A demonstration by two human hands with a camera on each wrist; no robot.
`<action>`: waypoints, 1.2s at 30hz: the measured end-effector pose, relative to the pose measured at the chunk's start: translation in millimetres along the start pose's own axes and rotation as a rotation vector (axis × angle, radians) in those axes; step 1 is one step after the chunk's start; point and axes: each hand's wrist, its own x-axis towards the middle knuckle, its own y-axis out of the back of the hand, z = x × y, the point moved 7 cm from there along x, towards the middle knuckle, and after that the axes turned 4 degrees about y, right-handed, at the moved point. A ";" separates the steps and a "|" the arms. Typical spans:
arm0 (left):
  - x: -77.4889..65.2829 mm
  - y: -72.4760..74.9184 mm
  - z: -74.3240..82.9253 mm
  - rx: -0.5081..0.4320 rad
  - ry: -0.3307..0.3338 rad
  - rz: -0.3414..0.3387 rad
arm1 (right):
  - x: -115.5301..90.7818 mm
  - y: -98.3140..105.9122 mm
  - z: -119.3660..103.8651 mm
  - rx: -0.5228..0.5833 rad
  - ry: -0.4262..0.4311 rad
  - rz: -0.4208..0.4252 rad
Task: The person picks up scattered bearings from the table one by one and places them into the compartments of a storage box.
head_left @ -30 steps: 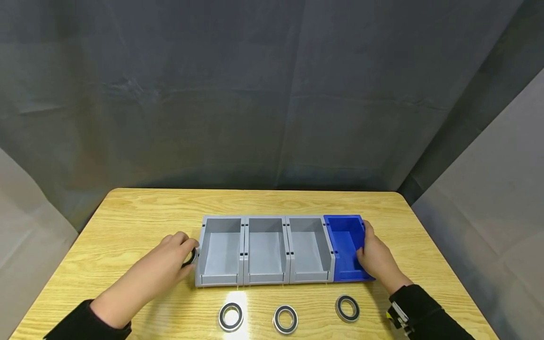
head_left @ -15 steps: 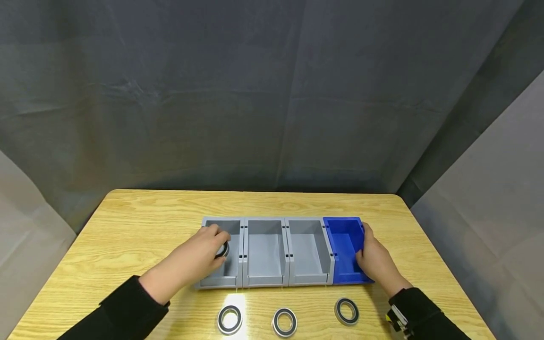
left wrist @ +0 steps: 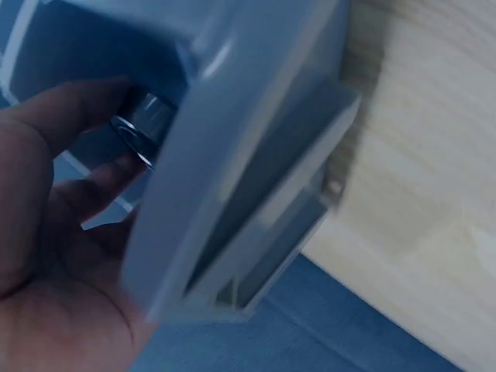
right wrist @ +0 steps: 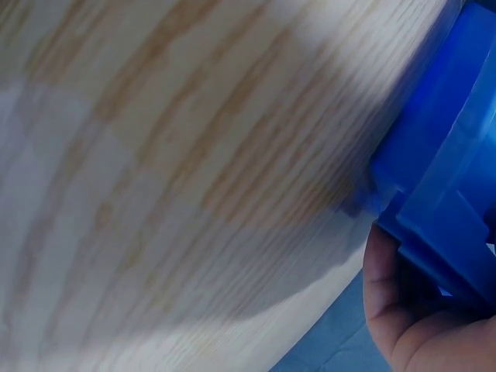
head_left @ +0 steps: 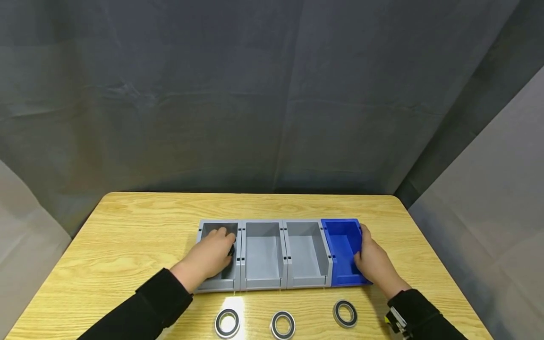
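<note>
Inside the leftmost grey bin (head_left: 221,285), my left hand (head_left: 212,254) pinches a ball bearing (left wrist: 147,122) between thumb and fingers. The left wrist view shows the bearing's shiny metal rim beside the bin's side wall; the hand covers most of it in the head view. At the other end of the row, my right hand (head_left: 377,263) grips the right wall of the blue bin (head_left: 342,243), its thumb inside. The right wrist view shows fingers (right wrist: 381,275) curled at the blue bin's edge.
Two more grey bins, one left of centre (head_left: 261,255) and one beside the blue bin (head_left: 305,252), join the row. Three bearings lie along the front of the wooden table (head_left: 144,236): left (head_left: 218,326), middle (head_left: 272,326) and right (head_left: 335,314). A dark curtain (head_left: 272,104) hangs behind.
My left hand has carried the bearing rightward from beside the row, over the wall and down into the leftmost grey bin. The right hand has kept its grip on the blue bin.
</note>
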 end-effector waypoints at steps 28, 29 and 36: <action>3.8 -15.9 0.5 -0.027 0.030 -0.030 | -1.0 1.5 -5.2 -0.013 0.015 0.002; 3.8 -14.7 1.3 -0.030 0.032 -0.029 | -0.9 2.1 -4.8 -0.014 0.015 0.001; 2.9 -9.6 2.6 -0.033 0.050 -0.023 | 0.7 1.6 -2.6 -0.016 0.013 0.010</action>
